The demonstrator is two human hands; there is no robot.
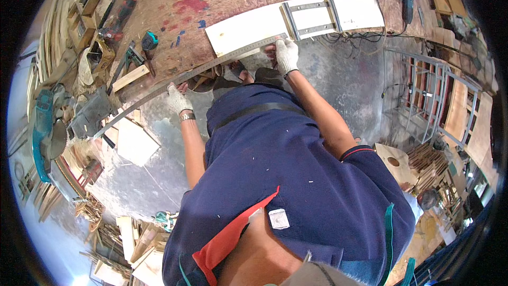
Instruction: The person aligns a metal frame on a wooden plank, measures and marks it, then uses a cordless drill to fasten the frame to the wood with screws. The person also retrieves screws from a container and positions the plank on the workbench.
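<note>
Head view: long metal straightedge [211,66] flat across white board [248,29] on surface [174,0], long axis running from lower left up to right. Left hand [178,99] pressing lower stretch, right hand [286,54] pinching upper end at board edge. Both gloved, closed on straightedge.

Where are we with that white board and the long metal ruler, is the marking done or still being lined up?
Done so far: the white board lies flat on the workbench, and the long metal ruler is laid along its near edge. In hand: the left hand presses the ruler mid-length, the right hand pins its end at the board. Left: no drawn line or cut shows on the board; whether the right hand holds a pencil is unclear.
</note>
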